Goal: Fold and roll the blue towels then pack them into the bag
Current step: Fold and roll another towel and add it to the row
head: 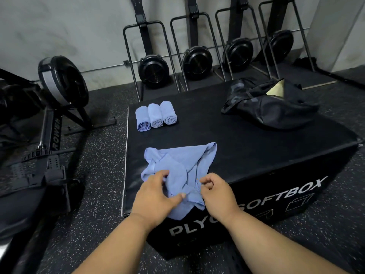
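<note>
A crumpled blue towel (177, 167) lies at the near edge of the black soft plyo box (246, 151), part of it hanging over the front. My left hand (154, 196) grips its near left folds, thumb and fingers curled into the cloth. My right hand (215, 192) pinches the towel's hemmed edge on the right. Three rolled blue towels (156, 116) lie side by side at the box's far left. A black bag (270, 107) sits open at the far right of the box, something pale yellow showing inside.
A rowing machine (49, 115) stands on the speckled rubber floor to the left. Several upright black fan machines (195, 62) line the grey wall behind the box.
</note>
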{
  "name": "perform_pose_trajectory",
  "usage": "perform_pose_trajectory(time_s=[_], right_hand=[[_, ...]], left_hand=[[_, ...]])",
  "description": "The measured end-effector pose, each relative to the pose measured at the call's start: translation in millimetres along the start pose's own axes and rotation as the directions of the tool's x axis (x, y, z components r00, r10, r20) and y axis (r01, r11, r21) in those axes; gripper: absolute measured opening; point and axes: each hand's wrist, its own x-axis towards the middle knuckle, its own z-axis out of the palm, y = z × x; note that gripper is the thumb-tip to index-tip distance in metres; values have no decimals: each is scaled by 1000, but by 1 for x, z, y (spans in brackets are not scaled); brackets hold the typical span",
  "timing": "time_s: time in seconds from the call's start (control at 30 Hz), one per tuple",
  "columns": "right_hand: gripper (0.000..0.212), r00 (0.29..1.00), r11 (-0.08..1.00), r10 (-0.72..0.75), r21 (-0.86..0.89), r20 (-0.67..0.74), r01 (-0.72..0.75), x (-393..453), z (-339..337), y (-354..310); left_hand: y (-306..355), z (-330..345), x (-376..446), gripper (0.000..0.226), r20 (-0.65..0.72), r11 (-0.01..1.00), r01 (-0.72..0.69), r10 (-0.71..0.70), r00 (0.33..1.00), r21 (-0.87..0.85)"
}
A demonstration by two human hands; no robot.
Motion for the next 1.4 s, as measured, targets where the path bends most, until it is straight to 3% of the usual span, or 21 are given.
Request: perform_pose_trajectory(time_s=[0.07,0.13,0.3,0.47,0.63,0.73,0.83,1.03,1.4], right_hand=[[9,998,998,33,-59,-46,-35,-2,-1,4],[12,997,992,51,-115,-51,-56,-4,-1,3],[33,997,983,70,-169,-13,-71,-6,5,-7],[25,997,992,78,-106,26,-74,-1,14,-9],[27,1000,998,15,-60,11,-14,12,6,-20],[28,993,995,-43,-96,-109,32,25,-11,-31],[27,974,979,-126,-180,-186,92,37,-29,-38],[26,976,958,-167,-259,-139,127,34,-40,-22],[29,988,966,-132,-234,-76,111,23,-42,7]], left_hand=[[2,5,-4,98,80,981,-73,59,995,181],[3,7,-5,87,84,966,-81,62,995,245],[2,3,1,31,-4,997,-44,45,999,56],[3,-5,-2,17,-43,959,61,-75,996,-275],[-13,-18,-3,12,-141,958,26,-68,988,-286],[-7,-14,-4,15,-96,967,-77,55,994,-244],[3,0,-4,40,-25,970,-186,185,982,-157],[27,22,-2,95,7,988,-142,141,990,60],[26,21,15,59,-59,967,-105,122,991,231]])
